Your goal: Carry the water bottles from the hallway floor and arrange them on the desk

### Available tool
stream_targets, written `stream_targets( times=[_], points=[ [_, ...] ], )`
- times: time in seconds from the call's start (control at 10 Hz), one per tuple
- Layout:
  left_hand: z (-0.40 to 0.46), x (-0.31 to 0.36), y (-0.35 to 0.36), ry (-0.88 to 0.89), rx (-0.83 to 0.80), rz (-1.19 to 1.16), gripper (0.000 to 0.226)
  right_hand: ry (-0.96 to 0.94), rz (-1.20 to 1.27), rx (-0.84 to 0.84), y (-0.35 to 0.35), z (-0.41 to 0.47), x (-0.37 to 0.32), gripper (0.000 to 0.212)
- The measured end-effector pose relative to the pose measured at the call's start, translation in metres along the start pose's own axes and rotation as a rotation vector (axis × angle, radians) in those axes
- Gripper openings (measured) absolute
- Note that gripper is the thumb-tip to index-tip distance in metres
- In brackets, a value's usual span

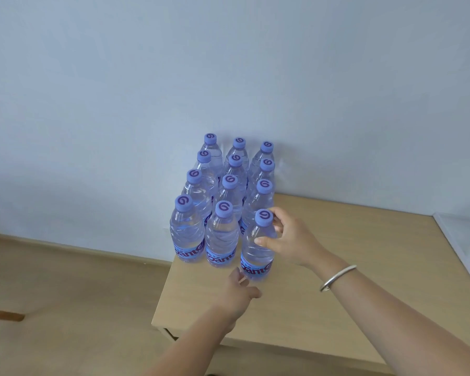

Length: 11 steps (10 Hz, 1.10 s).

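Bottles [223,191] of water fill the desk [296,308]; right hand [291,240] grips one [258,248], left hand's [236,294] fingers touch it.

A single head-worn view is provided, directed forward and downward from close above the desk [296,308] corner (wall [228,63] behind, floor [65,280] at left); no overlap applies.

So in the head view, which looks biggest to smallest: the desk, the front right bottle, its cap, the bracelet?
1. Desk
2. Front right bottle
3. Bracelet and cap: look alike in extent; the bracelet is partly hidden and nearer the camera, so unranked.
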<state>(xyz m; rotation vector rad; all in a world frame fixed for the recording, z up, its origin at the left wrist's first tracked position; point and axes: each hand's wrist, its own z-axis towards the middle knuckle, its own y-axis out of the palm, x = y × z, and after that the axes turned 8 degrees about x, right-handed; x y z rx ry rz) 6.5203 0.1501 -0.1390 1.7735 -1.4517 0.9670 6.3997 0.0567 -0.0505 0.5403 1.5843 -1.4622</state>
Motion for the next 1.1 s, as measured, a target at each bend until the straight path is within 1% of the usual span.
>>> stream_targets(
  times=[0.3,0.4,0.5,0.6,0.7,0.8,0.9,1.0,1.1],
  points=[
    [0.009,0.011,-0.001,0.051,0.001,-0.086,0.07,-0.034,-0.001,0.06,0.007,0.006,0.004,0.041],
    [0.009,0.012,0.0,0.04,0.014,-0.114,0.071,-0.053,-0.002,0.066,0.008,0.005,0.007,0.043],
    [0.011,0.01,0.0,0.041,0.049,-0.142,0.061,-0.065,0.01,0.089,0.01,0.003,0.009,0.045],
    [0.013,0.009,-0.001,0.021,0.05,-0.143,0.06,-0.062,0.005,0.079,0.01,0.001,0.01,0.043],
    [0.014,0.009,-0.003,0.012,0.033,-0.113,0.056,-0.053,0.005,0.088,0.011,-0.001,0.01,0.044],
    [0.014,0.011,-0.007,-0.011,0.033,-0.031,0.065,-0.023,0.03,0.1,0.014,-0.004,0.007,0.048],
    [0.014,0.009,-0.015,-0.023,0.017,0.073,0.073,-0.021,-0.005,0.167,0.018,-0.011,0.009,0.049],
    [0.008,0.014,-0.025,-0.011,0.006,0.15,0.071,0.012,-0.07,0.248,0.019,-0.019,0.009,0.053],
    [0.0,0.018,-0.034,0.023,0.035,0.203,0.066,0.056,-0.095,0.294,0.022,-0.033,0.01,0.053]
  ],
)
